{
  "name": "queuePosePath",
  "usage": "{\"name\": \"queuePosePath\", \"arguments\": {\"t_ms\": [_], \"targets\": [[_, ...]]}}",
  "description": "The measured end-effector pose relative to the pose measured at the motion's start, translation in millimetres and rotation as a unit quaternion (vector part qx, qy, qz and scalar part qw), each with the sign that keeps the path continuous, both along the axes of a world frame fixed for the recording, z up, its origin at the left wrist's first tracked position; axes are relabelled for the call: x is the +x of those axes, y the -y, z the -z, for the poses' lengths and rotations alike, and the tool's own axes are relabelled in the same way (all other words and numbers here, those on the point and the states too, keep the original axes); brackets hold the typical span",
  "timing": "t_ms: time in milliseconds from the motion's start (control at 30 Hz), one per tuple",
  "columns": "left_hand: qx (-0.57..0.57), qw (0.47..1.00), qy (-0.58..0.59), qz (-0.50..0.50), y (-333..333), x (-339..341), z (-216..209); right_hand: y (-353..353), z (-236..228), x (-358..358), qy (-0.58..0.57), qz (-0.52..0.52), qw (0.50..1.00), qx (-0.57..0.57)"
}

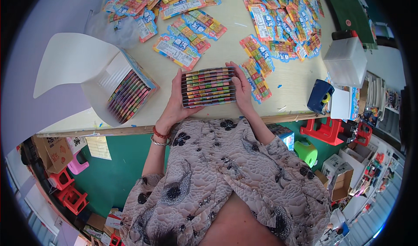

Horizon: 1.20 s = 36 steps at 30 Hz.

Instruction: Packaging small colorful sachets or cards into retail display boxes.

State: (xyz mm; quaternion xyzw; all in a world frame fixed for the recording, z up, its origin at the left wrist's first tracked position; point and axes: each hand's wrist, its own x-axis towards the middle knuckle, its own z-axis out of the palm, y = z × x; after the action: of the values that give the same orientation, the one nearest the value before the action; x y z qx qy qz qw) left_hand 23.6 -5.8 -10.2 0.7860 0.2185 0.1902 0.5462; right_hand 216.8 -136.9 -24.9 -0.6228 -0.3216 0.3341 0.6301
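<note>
Between my two hands sits a stack of flat, colourful packs, their edges facing up, held over the table near its front edge. My left hand is wrapped round the stack's left end, with the thumb along the near side. Round the right end closes my right hand, its thumb resting on top. To the left stands an open white box with its lid flap folded back, holding a row of similar packs. Loose packs lie just beyond my left hand, and other packs lie beside my right.
Two heaps of packs, a left one and a right one, cover the far table. A clear plastic bin and a dark blue tape dispenser stand at right. Red stools and cartons are on the floor.
</note>
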Motion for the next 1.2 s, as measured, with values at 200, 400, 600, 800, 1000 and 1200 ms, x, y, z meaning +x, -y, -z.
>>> {"name": "queuePosePath", "arguments": {"t_ms": [200,400,600,800,1000,1200], "targets": [[-0.026,1.0,0.01,-0.008,0.1,2.9,-7.4,0.2,-3.7,-0.2,0.015,0.005,1.0,0.0],[0.003,1.0,0.02,-0.009,-6.7,4.5,9.7,6.9,-21.4,25.8,-0.06,-0.119,0.991,-0.02],[-0.016,0.998,0.053,-0.026,-10.4,-4.4,19.5,-9.7,-70.8,46.3,0.291,-0.354,0.877,-0.144],[0.072,0.996,0.032,0.05,-10.7,-5.9,-4.7,2.4,-52.1,27.8,0.381,-0.287,0.87,-0.123],[0.112,0.992,0.059,0.006,-2.5,-23.7,-22.2,-1.6,-46.9,28.3,0.38,-0.307,0.868,-0.09],[0.242,0.967,0.016,-0.082,-36.4,-81.1,-134.6,-82.4,-118.0,-9.9,0.443,-0.315,0.831,0.119]]}}
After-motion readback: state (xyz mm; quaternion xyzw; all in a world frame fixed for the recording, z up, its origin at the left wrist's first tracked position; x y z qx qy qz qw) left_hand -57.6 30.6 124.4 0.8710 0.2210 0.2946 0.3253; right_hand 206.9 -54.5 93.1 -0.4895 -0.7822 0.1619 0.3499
